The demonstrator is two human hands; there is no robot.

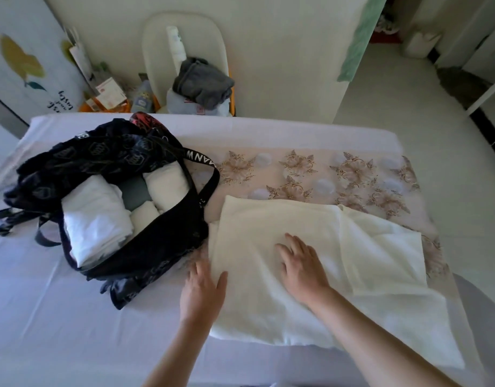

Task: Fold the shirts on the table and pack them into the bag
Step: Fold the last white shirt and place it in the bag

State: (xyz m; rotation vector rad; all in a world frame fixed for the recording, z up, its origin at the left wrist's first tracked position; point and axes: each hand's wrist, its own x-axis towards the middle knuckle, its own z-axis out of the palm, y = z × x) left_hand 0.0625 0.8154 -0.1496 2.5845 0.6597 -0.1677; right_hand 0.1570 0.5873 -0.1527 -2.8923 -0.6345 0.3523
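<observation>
A cream shirt [268, 219] lies partly folded on the table, right of centre, with one sleeve [386, 255] spread out to the right. My right hand [302, 263] rests flat on the shirt's middle, fingers straight. My left hand [203, 289] lies flat at the shirt's left edge, its thumb on the cloth. An open black patterned bag [162, 241] sits to the left of the shirt. Inside the bag are several folded and rolled white shirts [95, 219].
The table carries a white sheet [45, 317] and a floral cloth [338, 174] under the shirt. Behind the table stand a white chair [157, 46] with grey clothes [201, 82] and a cluttered corner of bottles and papers. Bare floor lies to the right.
</observation>
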